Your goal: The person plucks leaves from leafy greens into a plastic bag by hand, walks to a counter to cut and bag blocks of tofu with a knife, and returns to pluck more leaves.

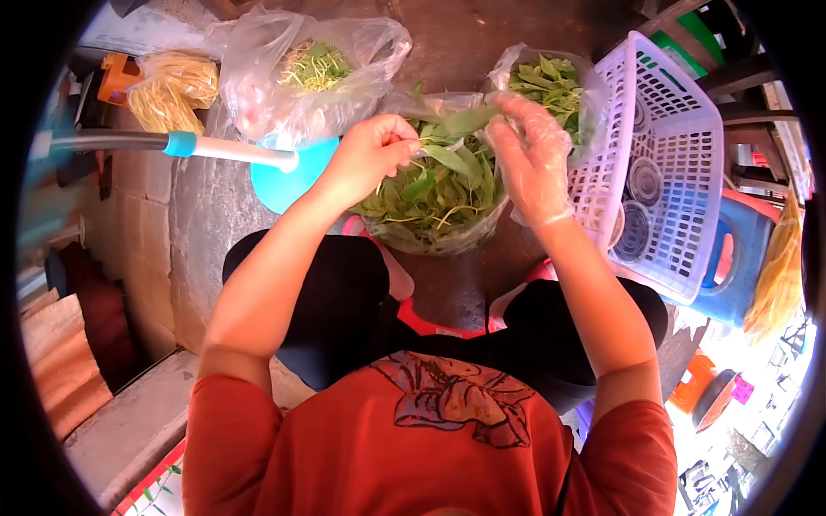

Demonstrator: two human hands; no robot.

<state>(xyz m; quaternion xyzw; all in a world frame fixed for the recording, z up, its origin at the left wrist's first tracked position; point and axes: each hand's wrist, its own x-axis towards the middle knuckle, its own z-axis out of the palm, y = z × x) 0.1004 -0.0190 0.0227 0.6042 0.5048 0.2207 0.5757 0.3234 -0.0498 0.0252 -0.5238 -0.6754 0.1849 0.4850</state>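
Note:
My left hand is bare and pinches the stem end of a leafy green sprig above a plastic bag full of leafy greens. On my right hand is a clear plastic glove; its fingers are closed at the leafy end of the same sprig. Behind and to the left, an open clear bag holds a small heap of thin stems and leaves. Another bag of green leaves stands just beyond my right hand.
A white perforated basket with round lids inside stands at the right, by a blue plastic stool. At the left are a fan-like pole over a cyan disc and yellowish bundles.

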